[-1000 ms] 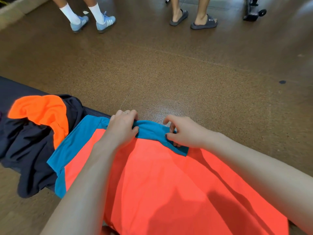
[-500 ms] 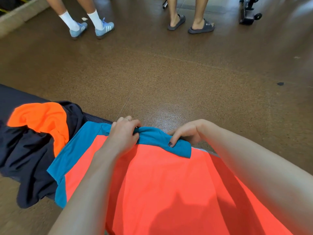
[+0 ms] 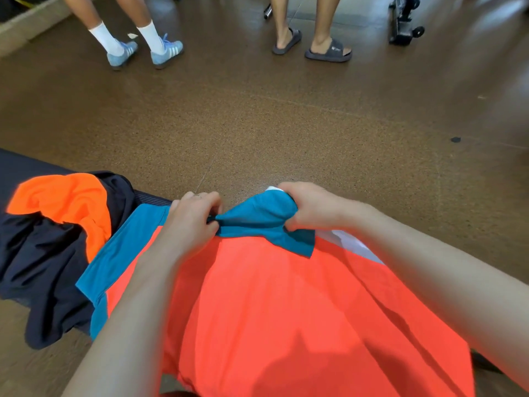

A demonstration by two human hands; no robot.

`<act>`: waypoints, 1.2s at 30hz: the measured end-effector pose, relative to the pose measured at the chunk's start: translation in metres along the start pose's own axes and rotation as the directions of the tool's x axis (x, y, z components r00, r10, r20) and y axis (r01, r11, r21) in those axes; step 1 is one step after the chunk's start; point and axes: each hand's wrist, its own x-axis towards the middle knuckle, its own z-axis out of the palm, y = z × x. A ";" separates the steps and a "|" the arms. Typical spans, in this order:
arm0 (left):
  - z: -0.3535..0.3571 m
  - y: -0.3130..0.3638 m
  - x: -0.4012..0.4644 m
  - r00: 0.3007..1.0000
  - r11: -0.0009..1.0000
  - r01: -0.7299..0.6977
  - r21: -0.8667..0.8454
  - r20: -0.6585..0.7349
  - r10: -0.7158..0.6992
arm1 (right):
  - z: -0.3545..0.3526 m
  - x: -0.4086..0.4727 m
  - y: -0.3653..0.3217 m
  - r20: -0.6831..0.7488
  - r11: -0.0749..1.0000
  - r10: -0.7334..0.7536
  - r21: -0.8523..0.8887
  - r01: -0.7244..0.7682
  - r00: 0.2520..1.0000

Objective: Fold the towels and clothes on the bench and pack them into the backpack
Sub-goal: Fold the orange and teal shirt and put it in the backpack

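Note:
A coral-orange shirt (image 3: 286, 305) with teal sleeves lies spread over the dark bench (image 3: 23, 167) in front of me. My left hand (image 3: 191, 222) pinches the teal sleeve (image 3: 257, 222) at its inner end. My right hand (image 3: 309, 207) grips the same sleeve bunched at its outer end, lifted off the shirt. A white edge of fabric (image 3: 352, 245) shows under my right wrist. To the left lies a crumpled black and orange garment (image 3: 57, 239). No backpack is in view.
Brown speckled floor (image 3: 257, 124) stretches beyond the bench. One person in blue sneakers (image 3: 143, 50) and another in dark slides (image 3: 315, 50) stand at the far side. A black wheeled stand (image 3: 403, 27) is at the upper right.
My right hand has gathered the teal sleeve and lifted it up and back, baring white fabric beneath. My left hand stays pinched on the sleeve's inner end.

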 end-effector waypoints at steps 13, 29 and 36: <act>0.017 -0.020 -0.063 0.992 0.969 -0.098 0.228 -0.052 0.112 | 0.161 -0.110 -0.045 -0.319 0.725 -0.417 -0.681 0.100 0.851; 0.026 0.055 -0.114 0.897 0.839 -0.441 0.318 0.179 0.403 | 0.071 -0.145 0.018 -0.146 0.758 -0.131 -0.652 0.004 0.981; 0.013 0.043 -0.098 0.884 0.811 -0.467 0.352 0.201 0.422 | 0.047 -0.164 0.044 -0.127 0.684 -0.130 -0.729 -0.004 0.983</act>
